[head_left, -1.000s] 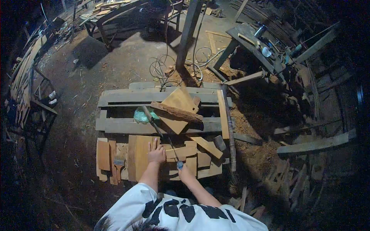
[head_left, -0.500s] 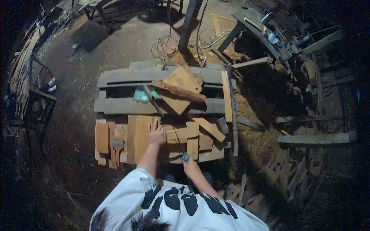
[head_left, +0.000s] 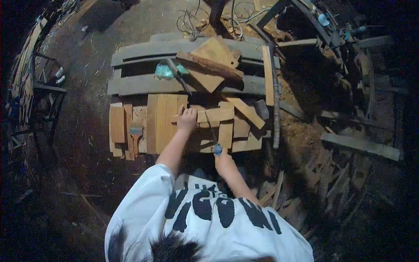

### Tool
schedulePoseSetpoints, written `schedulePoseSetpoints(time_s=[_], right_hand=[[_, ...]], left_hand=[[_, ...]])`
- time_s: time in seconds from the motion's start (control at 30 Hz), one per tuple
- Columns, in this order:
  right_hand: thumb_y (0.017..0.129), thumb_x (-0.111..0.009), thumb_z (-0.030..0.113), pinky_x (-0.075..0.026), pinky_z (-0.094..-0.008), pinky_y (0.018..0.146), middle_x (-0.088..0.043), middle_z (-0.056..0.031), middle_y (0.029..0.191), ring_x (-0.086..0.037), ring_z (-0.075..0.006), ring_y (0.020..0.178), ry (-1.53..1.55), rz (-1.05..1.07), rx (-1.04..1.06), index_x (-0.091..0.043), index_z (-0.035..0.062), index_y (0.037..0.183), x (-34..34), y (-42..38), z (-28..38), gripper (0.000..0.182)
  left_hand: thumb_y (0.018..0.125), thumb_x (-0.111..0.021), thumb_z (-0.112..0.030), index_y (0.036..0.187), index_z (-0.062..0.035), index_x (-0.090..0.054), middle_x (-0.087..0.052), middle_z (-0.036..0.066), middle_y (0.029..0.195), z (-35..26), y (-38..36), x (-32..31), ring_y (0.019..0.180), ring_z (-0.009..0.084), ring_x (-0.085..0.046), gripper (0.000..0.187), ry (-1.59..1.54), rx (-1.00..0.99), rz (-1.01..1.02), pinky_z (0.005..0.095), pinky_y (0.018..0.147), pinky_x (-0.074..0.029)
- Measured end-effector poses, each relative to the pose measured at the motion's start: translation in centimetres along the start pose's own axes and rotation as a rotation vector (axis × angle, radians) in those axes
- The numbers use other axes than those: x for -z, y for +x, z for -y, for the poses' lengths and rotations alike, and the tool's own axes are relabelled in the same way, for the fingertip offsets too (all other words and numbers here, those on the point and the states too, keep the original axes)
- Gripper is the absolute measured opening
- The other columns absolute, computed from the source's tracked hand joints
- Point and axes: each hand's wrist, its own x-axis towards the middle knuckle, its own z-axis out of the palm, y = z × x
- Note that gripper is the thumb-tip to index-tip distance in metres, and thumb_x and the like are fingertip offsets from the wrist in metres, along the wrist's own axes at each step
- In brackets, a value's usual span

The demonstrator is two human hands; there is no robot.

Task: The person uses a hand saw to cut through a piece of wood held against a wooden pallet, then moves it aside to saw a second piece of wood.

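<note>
My right hand (head_left: 222, 162) is closed round the blue handle of a thin-bladed tool (head_left: 218, 149), whose blade reaches up to a light wooden strip (head_left: 219, 114). On the left end of that strip rests my left hand (head_left: 187, 118), its fingers bent over the wood. Wide joined boards (head_left: 162, 124) lie just left of it. A brush (head_left: 135, 134) with a wooden handle is farther left, beside an orange-brown block (head_left: 117, 125). Above my left hand, a hammer-like tool (head_left: 176, 72) lies by a green translucent bag (head_left: 165, 71).
Grey planks (head_left: 144, 85) form the bench top. A rough-edged board (head_left: 209, 65) crosses a pale square board (head_left: 217, 51). A long pole (head_left: 276, 109) runs along the right edge. Scrap wood (head_left: 336, 179) litters the right floor, and cables (head_left: 187, 22) lie beyond.
The camera view has tilted down, so the bench appears higher. My left hand has shifted from the wide boards onto the strip, its fingers now bent. My right hand still holds the tool.
</note>
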Motion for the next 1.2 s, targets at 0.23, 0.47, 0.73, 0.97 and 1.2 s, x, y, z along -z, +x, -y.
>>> schedulePoseSetpoints(time_s=[0.23,0.47,0.73,0.97,1.2], right_hand=[[0.094,-0.046,0.026,-0.047,-0.0537,0.081,-0.06,-0.0328,0.099,-0.059,-0.0478,0.092,0.026,0.019,0.106,-0.039,-0.006,0.117,-1.1,3.8,-1.0,0.04],[0.092,-0.049,0.021,-0.046,-0.0539,0.079,-0.059,-0.034,0.093,-0.056,-0.0508,0.092,0.028,0.022,-0.085,-0.042,-0.0053,0.111,-0.1,1.0,0.1,0.034],[0.093,-0.044,0.024,-0.046,-0.0555,0.079,-0.061,-0.0338,0.089,-0.059,-0.0495,0.088,0.04,-0.074,0.134,-0.037,-0.0033,0.113,-2.2,5.8,1.0,0.035],[0.091,-0.047,0.021,-0.045,-0.0576,0.074,-0.06,-0.0337,0.084,-0.059,-0.0499,0.084,0.046,-0.03,-0.014,-0.036,-0.0039,0.111,-2.6,1.1,-2.5,0.035],[0.091,-0.049,0.022,-0.046,-0.0548,0.076,-0.06,-0.0337,0.09,-0.058,-0.0497,0.087,0.107,-0.087,0.047,-0.041,-0.0017,0.116,-3.1,5.1,-0.4,0.036]], left_hand=[[0.076,-0.057,-0.019,0.087,-0.0137,-0.054,-0.057,0.001,0.079,0.0,0.7,-1.1,0.079,0.018,-0.059,0.013,0.011,0.027,-0.198,0.0387,0.088,-0.039],[0.079,-0.052,-0.016,0.088,-0.0146,-0.056,-0.057,0.0,0.078,0.1,0.6,-1.6,0.077,0.0175,-0.059,0.009,-0.005,0.068,-0.214,0.038,0.082,-0.04],[0.081,-0.051,-0.017,0.093,-0.0147,-0.058,-0.06,0.0,0.082,-0.1,0.8,-0.7,0.079,0.0169,-0.06,0.014,0.011,0.066,-0.16,0.0396,0.08,-0.041],[0.08,-0.052,-0.018,0.088,-0.0157,-0.056,-0.06,-0.002,0.081,-0.1,0.9,-1.3,0.077,0.0159,-0.061,0.01,0.044,0.082,-0.157,0.0392,0.079,-0.041],[0.079,-0.053,-0.018,0.082,-0.0166,-0.054,-0.059,-0.003,0.075,0.0,0.9,-0.9,0.071,0.0141,-0.06,0.003,0.059,0.048,-0.236,0.0355,0.073,-0.04]])
